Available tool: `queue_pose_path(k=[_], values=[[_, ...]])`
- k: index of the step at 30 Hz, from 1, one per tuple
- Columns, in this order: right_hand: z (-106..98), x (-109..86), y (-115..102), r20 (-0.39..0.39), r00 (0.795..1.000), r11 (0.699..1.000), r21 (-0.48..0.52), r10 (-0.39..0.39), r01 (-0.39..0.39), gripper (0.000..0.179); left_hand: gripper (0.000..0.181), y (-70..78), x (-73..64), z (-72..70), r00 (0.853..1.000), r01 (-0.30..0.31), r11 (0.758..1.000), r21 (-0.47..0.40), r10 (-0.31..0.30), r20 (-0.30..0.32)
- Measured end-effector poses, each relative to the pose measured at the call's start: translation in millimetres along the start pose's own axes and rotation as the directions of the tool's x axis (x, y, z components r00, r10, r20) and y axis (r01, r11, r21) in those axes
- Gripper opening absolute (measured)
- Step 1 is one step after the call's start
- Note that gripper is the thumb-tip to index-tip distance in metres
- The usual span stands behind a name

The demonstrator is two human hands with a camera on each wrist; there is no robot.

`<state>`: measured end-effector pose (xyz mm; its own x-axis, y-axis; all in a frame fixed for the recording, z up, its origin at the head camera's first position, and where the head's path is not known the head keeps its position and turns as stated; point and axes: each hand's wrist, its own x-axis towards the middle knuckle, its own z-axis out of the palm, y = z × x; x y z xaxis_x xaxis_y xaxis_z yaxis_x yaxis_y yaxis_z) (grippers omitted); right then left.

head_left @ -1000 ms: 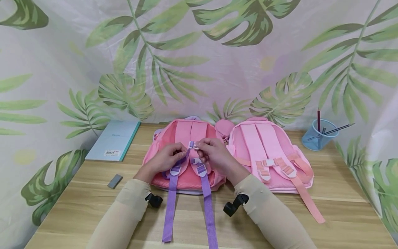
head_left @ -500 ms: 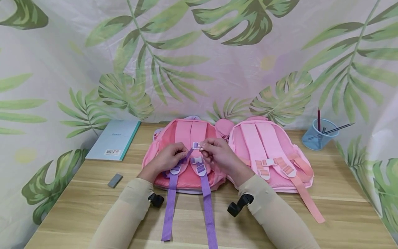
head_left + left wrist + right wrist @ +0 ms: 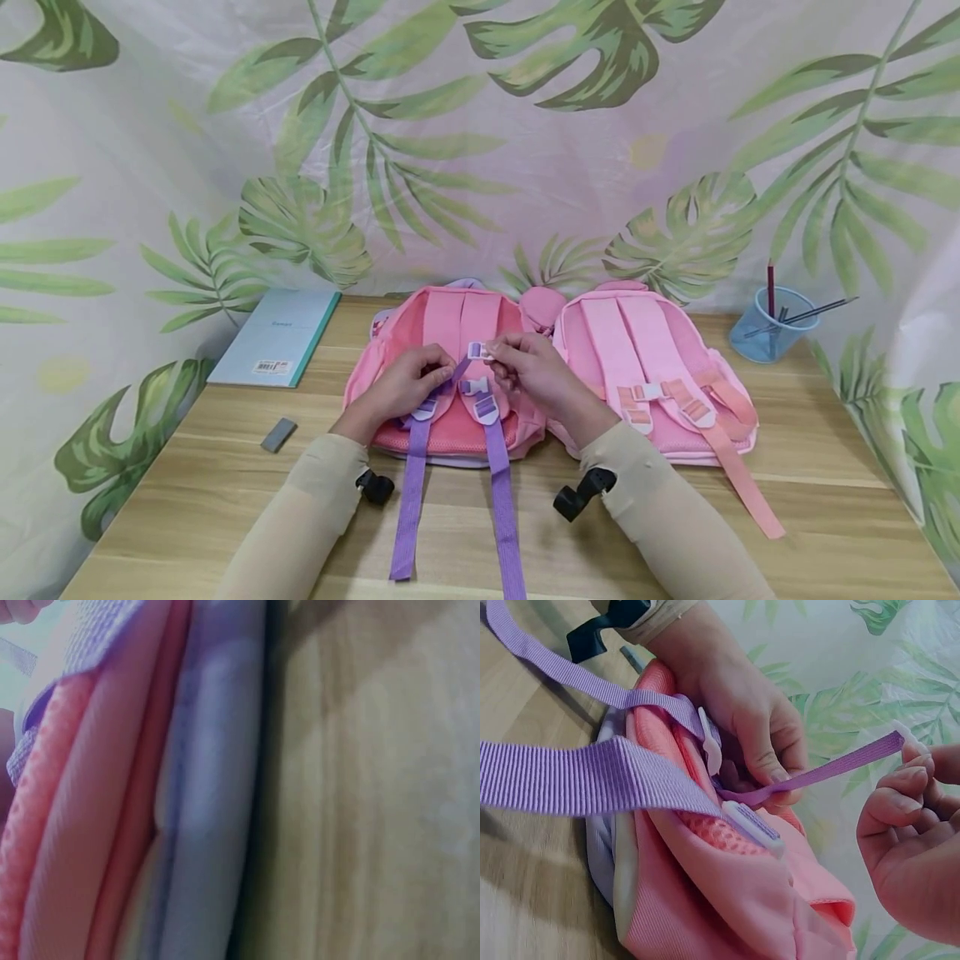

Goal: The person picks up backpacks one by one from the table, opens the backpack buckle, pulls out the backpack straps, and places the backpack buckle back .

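A pink backpack [image 3: 397, 333] lies with its shoulder straps facing up. My right hand [image 3: 528, 367] pinches a white plastic buckle [image 3: 477, 351] between thumb and fingers, raised over the bag. From that buckle a short purple strap [image 3: 840, 765] runs taut to my left hand [image 3: 405, 383], which pinches it between thumb and forefinger, as the right wrist view shows. Beneath them, a second white buckle piece [image 3: 474, 387] lies on the right shoulder strap. Two long purple webbing tails [image 3: 411, 508] hang toward me over the table. In the left wrist view mostly the bag's lower edge [image 3: 210, 787] shows.
A second pink backpack [image 3: 675, 333] with orange straps [image 3: 742, 483] lies at the right, close beside the first. A blue notebook [image 3: 277, 337] and a grey eraser [image 3: 278, 435] are on the left. A blue mesh pen cup [image 3: 772, 329] with pencils stands at the back right.
My right hand has moved slightly to the right with the buckle, drawing the purple strap out straighter. My left hand keeps its hold, nearly in place.
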<state>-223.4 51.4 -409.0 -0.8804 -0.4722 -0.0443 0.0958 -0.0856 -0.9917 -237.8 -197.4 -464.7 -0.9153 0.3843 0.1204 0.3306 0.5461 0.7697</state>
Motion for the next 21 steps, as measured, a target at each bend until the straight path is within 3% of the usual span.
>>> queue_pose_path(k=[21], values=[[-39.4,-20.1,9.6,-0.118,0.988,0.986,-0.119,0.1,-0.114,0.028,0.009,-2.6,-1.8,1.3,0.994,0.096,0.995,0.016,-0.096,0.05]])
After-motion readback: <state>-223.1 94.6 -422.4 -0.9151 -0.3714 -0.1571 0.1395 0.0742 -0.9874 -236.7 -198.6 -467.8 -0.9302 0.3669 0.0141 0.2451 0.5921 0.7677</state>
